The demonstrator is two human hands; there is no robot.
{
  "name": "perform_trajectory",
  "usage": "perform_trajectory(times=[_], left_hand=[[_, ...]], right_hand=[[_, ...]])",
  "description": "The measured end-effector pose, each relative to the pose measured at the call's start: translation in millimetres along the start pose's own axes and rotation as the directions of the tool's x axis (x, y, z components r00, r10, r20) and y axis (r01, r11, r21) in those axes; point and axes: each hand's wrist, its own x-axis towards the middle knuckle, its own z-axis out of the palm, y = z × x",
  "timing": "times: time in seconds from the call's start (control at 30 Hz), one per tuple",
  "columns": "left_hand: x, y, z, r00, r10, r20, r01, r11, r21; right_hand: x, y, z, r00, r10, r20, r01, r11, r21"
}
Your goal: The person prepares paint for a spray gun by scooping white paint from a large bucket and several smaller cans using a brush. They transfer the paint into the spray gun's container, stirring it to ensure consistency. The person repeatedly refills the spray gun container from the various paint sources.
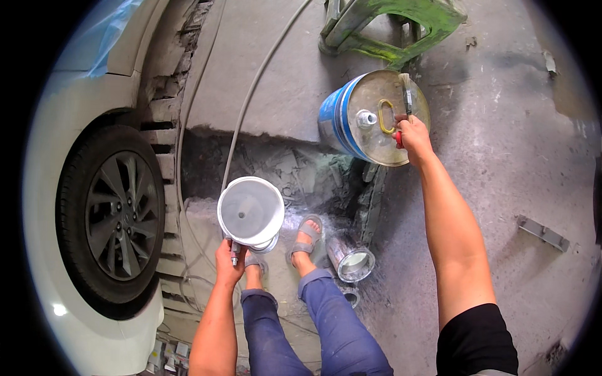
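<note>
My left hand (229, 260) is closed on a spray gun (234, 250) topped by a round white cup (251, 211), with a hose behind it. My right hand (411, 135) grips a paintbrush (407, 94) with pale bristles and what looks like a red handle. It is over the lid of a blue drum (338, 116), beside a yellow carrying handle (385, 108) and a small spout (367, 118). A silvery open can (342, 254) stands by my feet.
At left is a white car (84, 323) with a dark wheel (116, 213) and blue sheeting. A hose (260, 75) crosses the floor and a rubble-filled pit (207, 160). A green stool (433, 25) is at top; a metal bar (542, 233) lies right.
</note>
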Motion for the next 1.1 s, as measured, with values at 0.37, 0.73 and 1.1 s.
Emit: perform_trajectory(times=[0.37, 0.73, 1.1], left_hand=[[11.3, -22.5, 2.6, 1.0, 0.023, 0.01, -0.023, 0.997, 0.074], [32.6, -93.5, -15.4, 0.995, 0.091, 0.032, -0.093, 0.99, 0.103], [64.7, -161.7, -28.3, 0.996, -0.009, 0.087, -0.017, 0.957, 0.288]], right_hand=[[25.6, -1.3, 13.2, 0.967, 0.16, 0.2, -0.114, 0.968, -0.222], [-25.9, -4.3, 24.8, 0.949, -0.046, 0.313, 0.122, 0.966, -0.228], [-116.5, 15.4, 137.1, 0.773, -0.128, 0.622, 0.149, 0.989, 0.019]])
